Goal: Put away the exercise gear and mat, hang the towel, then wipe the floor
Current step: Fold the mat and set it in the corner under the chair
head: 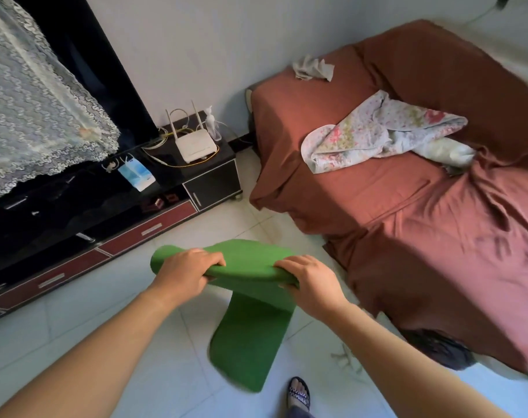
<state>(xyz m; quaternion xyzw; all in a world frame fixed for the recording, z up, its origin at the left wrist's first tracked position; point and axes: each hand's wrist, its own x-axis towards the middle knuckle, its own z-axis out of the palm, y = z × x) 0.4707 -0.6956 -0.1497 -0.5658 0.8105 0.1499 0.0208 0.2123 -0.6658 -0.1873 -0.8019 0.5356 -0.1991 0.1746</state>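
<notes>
A green exercise mat (250, 336) is held up above the tiled floor, partly rolled at its top, with its loose end hanging down and blurred. My left hand (186, 271) grips the left part of the roll from above. My right hand (306, 279) grips the right end of the roll. A floral towel (374, 135) lies crumpled on the brown-covered bed. A small grey cloth (312, 67) sits at the bed's far corner by the wall.
The bed (422, 221) fills the right side. A black and red TV cabinet (142, 230) runs along the left, carrying a white router (195, 147) and a spray bottle (211, 125). A lace cover (30, 110) drapes the dark screen. My sandalled foot (299, 393) stands on the floor; a dark object (437, 348) lies beside the bed.
</notes>
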